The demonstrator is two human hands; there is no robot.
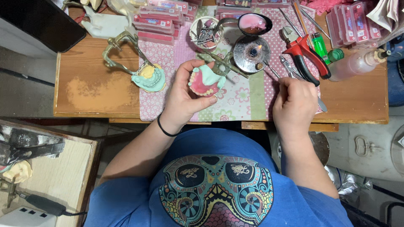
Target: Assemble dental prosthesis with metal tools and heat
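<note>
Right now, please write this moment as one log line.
left hand: holds denture model | right hand: grips metal tool near burner | second model on cloth

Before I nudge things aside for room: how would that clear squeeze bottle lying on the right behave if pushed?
The squeeze bottle lies on its side, so it would probably roll. It looks like thin plastic, likely light and soft. Its nozzle reaches the table edge, so it might drop off.

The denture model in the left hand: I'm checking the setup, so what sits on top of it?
On the denture model, held by the left hand, pink wax carries a row of teeth. Its underside is hidden by the palm.
</note>
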